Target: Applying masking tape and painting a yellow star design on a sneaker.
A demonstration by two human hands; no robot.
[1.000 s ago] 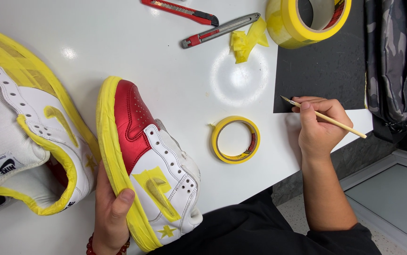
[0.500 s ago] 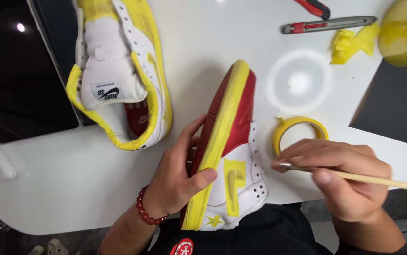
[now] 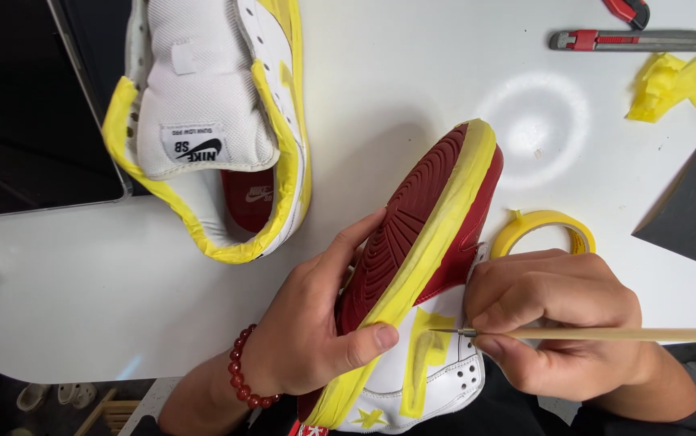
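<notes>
Left hand (image 3: 316, 331) clamps the shoe (image 3: 412, 291) by its red sole, tipped on edge at the table's (image 3: 364, 89) near rim, just left of the tape roll (image 3: 543, 230). Right hand (image 3: 554, 319) pinches a thin brush (image 3: 606, 333), tip at the yellow masked stripe on the shoe's side. Judgement: brace right knuckles on the shoe, short strokes off the tape edge, light load.
</notes>
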